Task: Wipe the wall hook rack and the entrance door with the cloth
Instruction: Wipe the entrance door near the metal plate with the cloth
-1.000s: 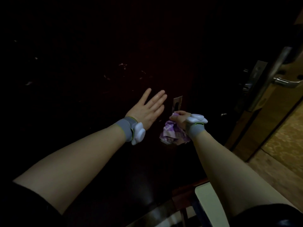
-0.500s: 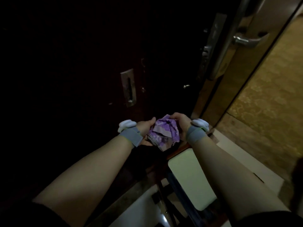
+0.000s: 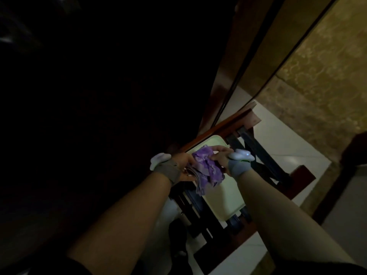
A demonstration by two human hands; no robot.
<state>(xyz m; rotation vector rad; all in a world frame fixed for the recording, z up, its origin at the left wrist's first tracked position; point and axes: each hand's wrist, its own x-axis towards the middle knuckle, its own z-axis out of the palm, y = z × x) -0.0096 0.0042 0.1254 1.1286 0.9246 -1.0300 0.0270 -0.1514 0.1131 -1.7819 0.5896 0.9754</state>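
Note:
A crumpled purple cloth sits between both of my hands, low in front of the dark entrance door. My left hand cups it from below and from the left. My right hand pinches its upper right edge. Both wrists wear grey bands with white trackers. The door is almost black in this light, and its handle and lock plate are out of the picture. No wall hook rack is visible.
Below my hands stands a dark wooden stool or frame with a pale cream seat. The reddish-brown door frame runs up the right. White floor tiles and a brown patterned wall lie to the right.
My left hand left the door and joined the right hand on the cloth. The view tilted downward; the lock plate and handle slid out of the picture.

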